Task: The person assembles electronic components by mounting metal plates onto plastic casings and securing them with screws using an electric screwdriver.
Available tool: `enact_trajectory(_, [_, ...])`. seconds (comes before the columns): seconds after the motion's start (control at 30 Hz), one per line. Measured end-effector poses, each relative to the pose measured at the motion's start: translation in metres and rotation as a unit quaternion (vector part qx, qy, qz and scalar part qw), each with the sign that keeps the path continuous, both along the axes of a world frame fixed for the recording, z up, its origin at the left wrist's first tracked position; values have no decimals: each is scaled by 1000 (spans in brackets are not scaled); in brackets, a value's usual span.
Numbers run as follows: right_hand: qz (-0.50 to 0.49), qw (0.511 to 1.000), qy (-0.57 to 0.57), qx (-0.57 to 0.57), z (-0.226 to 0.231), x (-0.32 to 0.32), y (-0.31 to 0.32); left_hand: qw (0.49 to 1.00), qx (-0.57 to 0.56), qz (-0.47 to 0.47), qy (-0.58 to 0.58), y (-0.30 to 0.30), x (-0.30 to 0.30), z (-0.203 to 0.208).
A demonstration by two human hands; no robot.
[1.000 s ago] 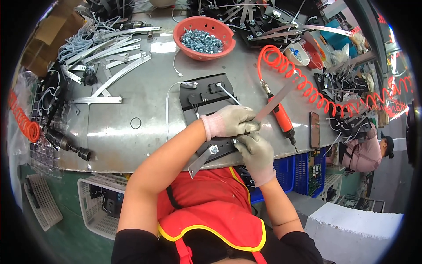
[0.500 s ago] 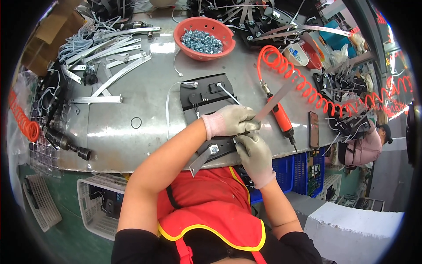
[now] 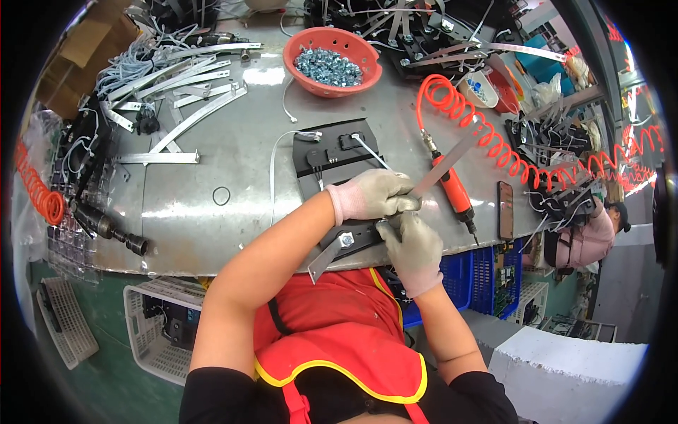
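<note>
Before me on the metal bench lies a black panel (image 3: 339, 169) with small black parts and white cable plugs on it. My left hand (image 3: 373, 193), in a pale glove, is closed around the lower end of a flat metal strip (image 3: 448, 164) that slants up to the right. Just below it, my gloved right hand (image 3: 413, 249) has its fingers pinched together at the panel's right side; whatever they hold is hidden. A bolt (image 3: 346, 239) sits on a second metal strip (image 3: 323, 262) at the panel's near edge, which sticks out past the bench edge.
A red bowl of bolts (image 3: 330, 65) stands behind the panel. To the right lie a red power screwdriver (image 3: 454, 187) on a coiled red hose (image 3: 494, 145) and a phone (image 3: 505, 210). Metal strips (image 3: 194, 127) and a dark power tool (image 3: 106, 226) lie left. Another person (image 3: 590, 237) is at far right.
My right hand has turned slightly and shifted up against the left fingers. The left hand keeps its grip on the strip; the whole view has shifted a little.
</note>
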State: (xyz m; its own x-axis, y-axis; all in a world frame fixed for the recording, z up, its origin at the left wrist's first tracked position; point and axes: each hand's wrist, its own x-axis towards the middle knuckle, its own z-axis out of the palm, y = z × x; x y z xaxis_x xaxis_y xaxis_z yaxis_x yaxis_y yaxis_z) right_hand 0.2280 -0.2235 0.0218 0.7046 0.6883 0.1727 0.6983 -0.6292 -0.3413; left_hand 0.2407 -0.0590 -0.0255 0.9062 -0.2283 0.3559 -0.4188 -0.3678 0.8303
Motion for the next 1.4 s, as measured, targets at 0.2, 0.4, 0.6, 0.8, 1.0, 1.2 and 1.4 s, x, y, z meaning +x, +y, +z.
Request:
enact_trajectory(0.2, [6, 1000, -2, -16, 7, 4, -6, 999, -33, -5, 9, 0, 1, -1])
enact_trajectory(0.4, [45, 998, 18, 49, -2, 8, -7, 1000, 1, 0, 21, 2, -1, 2])
enact_trajectory(0.6, [45, 997, 28, 64, -11, 13, -10, 1000, -27, -4, 10, 1, 0, 2])
enact_trajectory(0.8, [-3, 997, 24, 73, -7, 34, -38, 994, -65, -62, 68, 1, 1, -9])
enact_trajectory(1.0, [-127, 974, -161, -93, -24, 125, -65, 967, -114, -158, 165, -3, 9, -2])
enact_trajectory(1.2, [2, 998, 43, -49, -40, 177, -84, 926, -70, -237, 287, -5, 21, 22])
enact_trajectory(1.4, [-141, 913, 362, 124, -12, 155, -100, 922, -120, -262, 257, -8, 15, 10])
